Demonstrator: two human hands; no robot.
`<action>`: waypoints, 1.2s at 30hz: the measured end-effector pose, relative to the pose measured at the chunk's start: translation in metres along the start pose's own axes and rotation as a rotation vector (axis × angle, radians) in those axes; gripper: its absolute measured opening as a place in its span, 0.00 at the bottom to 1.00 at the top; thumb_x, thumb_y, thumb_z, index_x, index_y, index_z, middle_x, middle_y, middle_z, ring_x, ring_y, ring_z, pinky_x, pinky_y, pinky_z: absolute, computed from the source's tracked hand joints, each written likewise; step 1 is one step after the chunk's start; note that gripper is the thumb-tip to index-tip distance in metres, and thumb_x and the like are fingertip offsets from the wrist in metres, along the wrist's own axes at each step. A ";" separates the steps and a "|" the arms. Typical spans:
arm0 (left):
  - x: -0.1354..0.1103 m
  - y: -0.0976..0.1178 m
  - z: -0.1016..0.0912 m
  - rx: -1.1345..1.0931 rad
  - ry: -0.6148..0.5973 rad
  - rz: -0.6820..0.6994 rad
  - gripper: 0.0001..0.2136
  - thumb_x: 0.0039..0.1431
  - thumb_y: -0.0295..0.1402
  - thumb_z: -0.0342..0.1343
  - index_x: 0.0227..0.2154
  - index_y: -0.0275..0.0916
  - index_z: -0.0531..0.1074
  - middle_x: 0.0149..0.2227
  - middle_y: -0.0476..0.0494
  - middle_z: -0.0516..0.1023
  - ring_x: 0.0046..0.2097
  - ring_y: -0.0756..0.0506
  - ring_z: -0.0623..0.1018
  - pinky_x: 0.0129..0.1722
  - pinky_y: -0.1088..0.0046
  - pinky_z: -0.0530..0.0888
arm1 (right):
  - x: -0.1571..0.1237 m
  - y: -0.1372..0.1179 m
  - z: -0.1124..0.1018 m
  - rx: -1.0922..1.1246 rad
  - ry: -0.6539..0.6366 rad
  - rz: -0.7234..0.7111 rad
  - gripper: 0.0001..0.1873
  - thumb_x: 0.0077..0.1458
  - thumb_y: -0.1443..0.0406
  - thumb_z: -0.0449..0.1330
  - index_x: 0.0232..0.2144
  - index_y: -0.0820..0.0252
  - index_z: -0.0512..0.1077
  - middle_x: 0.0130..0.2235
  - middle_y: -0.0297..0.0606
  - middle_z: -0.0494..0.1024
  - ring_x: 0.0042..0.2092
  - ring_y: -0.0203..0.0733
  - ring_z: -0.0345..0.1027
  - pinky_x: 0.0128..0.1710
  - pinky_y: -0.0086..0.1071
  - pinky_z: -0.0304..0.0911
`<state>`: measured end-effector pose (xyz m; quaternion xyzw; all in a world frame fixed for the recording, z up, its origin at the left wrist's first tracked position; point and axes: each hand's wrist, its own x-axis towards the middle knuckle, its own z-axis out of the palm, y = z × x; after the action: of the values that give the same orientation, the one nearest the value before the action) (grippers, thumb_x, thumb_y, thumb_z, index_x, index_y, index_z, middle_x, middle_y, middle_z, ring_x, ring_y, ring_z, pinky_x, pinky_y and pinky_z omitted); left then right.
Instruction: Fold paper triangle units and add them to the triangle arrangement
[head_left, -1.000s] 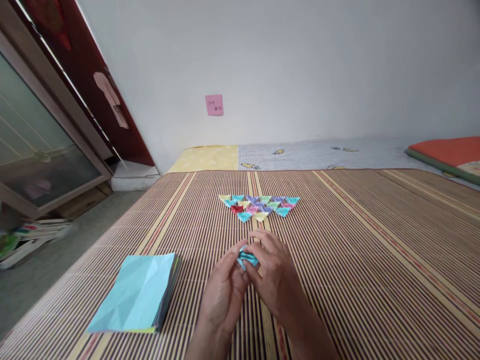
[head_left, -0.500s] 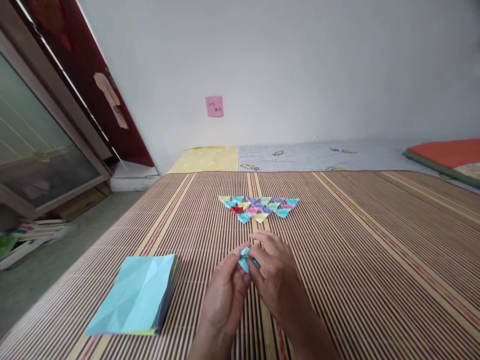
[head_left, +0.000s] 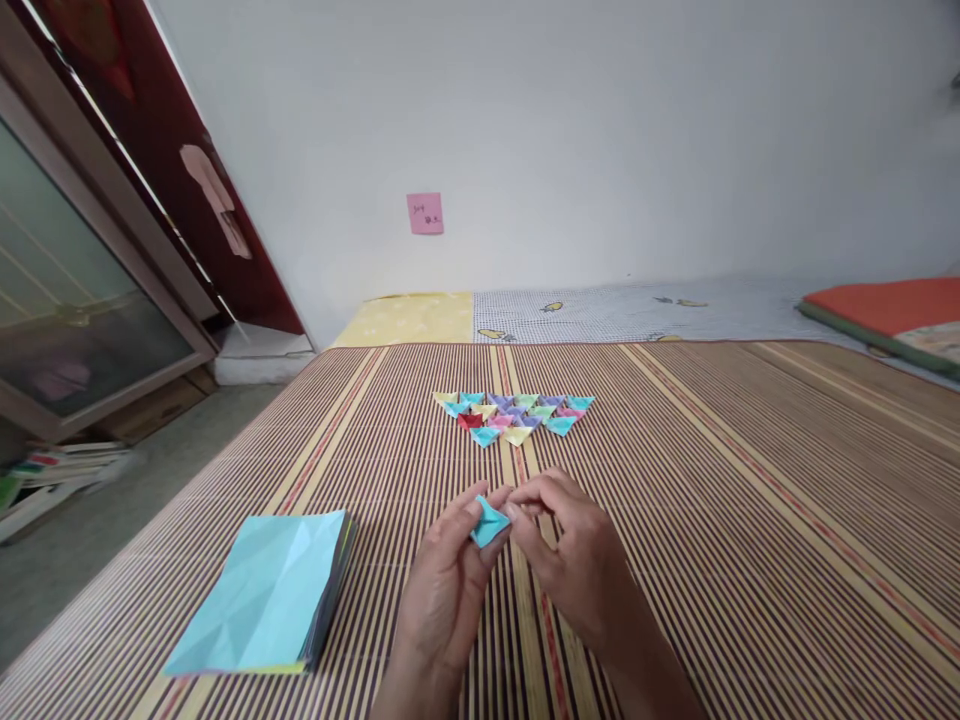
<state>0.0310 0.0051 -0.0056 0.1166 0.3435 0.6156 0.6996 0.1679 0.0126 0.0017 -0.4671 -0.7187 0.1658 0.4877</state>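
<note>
A small light-blue folded paper piece (head_left: 488,523) is held above the striped mat. My left hand (head_left: 448,570) grips its left side, thumb on top and fingers curled beneath. The thumb and forefinger of my right hand (head_left: 574,545) are pinched at its right corner. Beyond my hands, several small folded paper pieces (head_left: 517,436) in yellow, blue, purple, green, pink and red lie in close rows. To the left lies a stack of paper sheets (head_left: 259,590), with a creased light-blue sheet on top.
The striped mat (head_left: 720,560) covers the bed-like surface up to a patterned cloth (head_left: 600,310) by the wall. A folded orange cloth (head_left: 892,300) lies at the far right. A pink note (head_left: 425,214) sticks to the wall. At left stands a glass-paned door (head_left: 82,300).
The blue piece has been turned and now shows a flatter, pointed face. My right hand has shifted right, from over the piece to its right corner. The view has moved slightly.
</note>
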 end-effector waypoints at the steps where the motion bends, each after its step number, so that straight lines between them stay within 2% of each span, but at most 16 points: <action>1: 0.000 0.000 0.000 0.013 -0.007 0.005 0.09 0.63 0.24 0.59 0.45 0.28 0.78 0.46 0.30 0.83 0.46 0.40 0.83 0.48 0.64 0.80 | -0.001 0.000 0.001 -0.008 -0.009 0.041 0.07 0.63 0.68 0.57 0.33 0.57 0.74 0.35 0.37 0.77 0.37 0.43 0.72 0.38 0.36 0.67; 5: -0.001 -0.001 -0.001 0.050 -0.014 0.013 0.17 0.58 0.27 0.65 0.51 0.30 0.76 0.47 0.30 0.83 0.46 0.39 0.84 0.47 0.63 0.80 | -0.004 -0.001 0.011 -0.077 -0.042 0.166 0.04 0.59 0.69 0.60 0.32 0.57 0.73 0.32 0.35 0.78 0.31 0.41 0.72 0.31 0.32 0.62; 10: -0.005 -0.004 0.002 0.133 -0.009 0.041 0.28 0.49 0.25 0.71 0.55 0.33 0.73 0.42 0.36 0.85 0.40 0.44 0.84 0.41 0.72 0.78 | -0.007 -0.001 0.018 -0.183 -0.055 0.176 0.06 0.59 0.71 0.59 0.31 0.57 0.73 0.31 0.34 0.78 0.30 0.42 0.72 0.31 0.32 0.59; 14: -0.008 -0.010 0.001 0.221 -0.035 0.091 0.28 0.50 0.31 0.72 0.54 0.33 0.74 0.36 0.41 0.85 0.35 0.47 0.82 0.38 0.74 0.76 | -0.009 -0.002 0.018 -0.279 -0.079 0.156 0.09 0.62 0.71 0.56 0.29 0.58 0.70 0.28 0.34 0.75 0.29 0.42 0.69 0.29 0.32 0.54; 17: -0.008 -0.013 0.001 0.275 -0.060 0.109 0.27 0.50 0.33 0.72 0.54 0.34 0.76 0.39 0.38 0.85 0.39 0.44 0.83 0.42 0.72 0.76 | -0.010 -0.001 0.019 -0.335 -0.039 0.122 0.10 0.63 0.69 0.55 0.28 0.57 0.68 0.27 0.34 0.73 0.27 0.42 0.67 0.28 0.32 0.51; 19: -0.007 -0.011 0.001 0.256 -0.064 0.096 0.26 0.51 0.33 0.72 0.54 0.35 0.76 0.42 0.37 0.85 0.42 0.43 0.83 0.44 0.70 0.76 | -0.010 0.000 0.019 -0.299 -0.031 0.127 0.08 0.63 0.68 0.55 0.30 0.58 0.70 0.28 0.35 0.74 0.28 0.43 0.68 0.29 0.32 0.52; 22: -0.005 -0.005 0.002 0.142 -0.049 0.022 0.20 0.57 0.34 0.68 0.52 0.34 0.78 0.44 0.36 0.83 0.44 0.41 0.82 0.45 0.68 0.77 | -0.009 0.001 0.021 -0.226 -0.029 0.164 0.07 0.62 0.70 0.56 0.33 0.57 0.73 0.31 0.36 0.77 0.30 0.43 0.72 0.31 0.32 0.57; 25: -0.002 0.002 0.002 0.041 -0.024 -0.049 0.14 0.66 0.33 0.58 0.49 0.29 0.78 0.42 0.33 0.83 0.43 0.41 0.83 0.45 0.65 0.79 | -0.008 0.001 0.022 -0.197 -0.015 0.180 0.07 0.60 0.70 0.56 0.33 0.57 0.74 0.32 0.36 0.77 0.32 0.43 0.72 0.32 0.33 0.59; 30: 0.003 0.003 0.002 -0.001 0.008 -0.089 0.16 0.72 0.36 0.52 0.49 0.27 0.76 0.40 0.31 0.83 0.43 0.40 0.83 0.48 0.61 0.79 | -0.006 0.002 0.018 -0.160 0.024 0.120 0.07 0.59 0.70 0.55 0.33 0.58 0.73 0.34 0.38 0.75 0.36 0.45 0.71 0.35 0.35 0.63; 36: 0.005 0.002 0.003 -0.020 0.041 -0.097 0.16 0.73 0.34 0.48 0.47 0.25 0.76 0.36 0.33 0.83 0.39 0.42 0.83 0.48 0.61 0.79 | -0.002 -0.001 0.007 -0.083 -0.074 0.028 0.11 0.60 0.74 0.53 0.35 0.59 0.75 0.36 0.39 0.74 0.39 0.45 0.70 0.38 0.38 0.66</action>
<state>0.0309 0.0109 -0.0038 0.0800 0.3568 0.5869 0.7224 0.1617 0.0119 -0.0015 -0.4905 -0.7357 0.1599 0.4388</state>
